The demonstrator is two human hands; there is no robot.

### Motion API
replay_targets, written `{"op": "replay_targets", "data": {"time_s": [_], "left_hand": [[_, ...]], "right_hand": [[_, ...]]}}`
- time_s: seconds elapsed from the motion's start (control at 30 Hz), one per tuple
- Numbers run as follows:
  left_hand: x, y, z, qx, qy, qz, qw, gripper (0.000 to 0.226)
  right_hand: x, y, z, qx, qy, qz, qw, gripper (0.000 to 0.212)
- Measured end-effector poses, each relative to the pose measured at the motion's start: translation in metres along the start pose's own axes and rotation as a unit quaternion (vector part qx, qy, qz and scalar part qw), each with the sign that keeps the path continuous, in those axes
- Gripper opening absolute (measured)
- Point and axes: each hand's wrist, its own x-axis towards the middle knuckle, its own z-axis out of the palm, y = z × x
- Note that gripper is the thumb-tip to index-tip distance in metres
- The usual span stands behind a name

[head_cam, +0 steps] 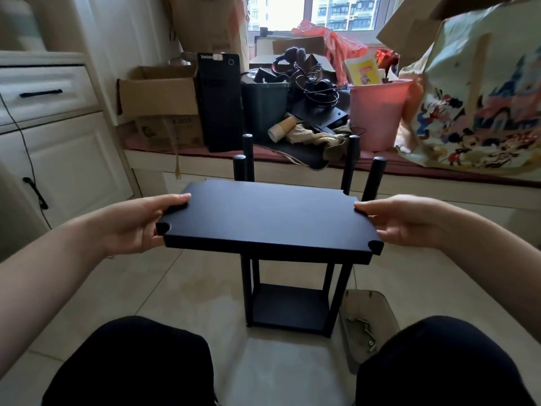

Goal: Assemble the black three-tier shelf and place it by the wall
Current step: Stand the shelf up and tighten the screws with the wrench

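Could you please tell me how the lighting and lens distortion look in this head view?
Head view: the bright window is overexposed, backlighting the clutter; the matte black shelf board shows little surface detail; wide-angle distortion bends the white cabinet at the left edge.

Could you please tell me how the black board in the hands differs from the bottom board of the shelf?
The held board is up in the air, gripped at its short ends by the left hand and right hand; the bottom board sits low, fixed between the posts. The held board looks larger, being nearer the camera. Both are black rectangles.
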Motion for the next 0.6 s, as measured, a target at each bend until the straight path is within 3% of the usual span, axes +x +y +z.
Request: {"op": "replay_targets", "data": {"time_s": [0.1, 0.23, 0.4, 0.6], "left_hand": [[0.002, 0.017, 0.011, 0.018, 0.028, 0.026, 0.999, 0.063], [0.007, 0.044, 0.028, 0.054, 0.043, 0.067, 0.995, 0.054], [0.024, 0.079, 0.047, 0.059, 0.071, 0.097, 0.991, 0.03], [0.065, 0.116, 0.066, 0.068, 0.113, 0.139, 0.981, 0.019]], "right_hand": [[-0.004, -0.021, -0.004, -0.014, 0.033, -0.028, 0.999, 0.034], [-0.006, -0.053, -0.007, -0.037, 0.06, -0.054, 0.996, 0.009], [0.001, -0.093, -0.005, -0.083, 0.11, -0.083, 0.987, 0.008], [0.022, -0.138, -0.01, -0.15, 0.144, -0.095, 0.974, 0.008]]}}
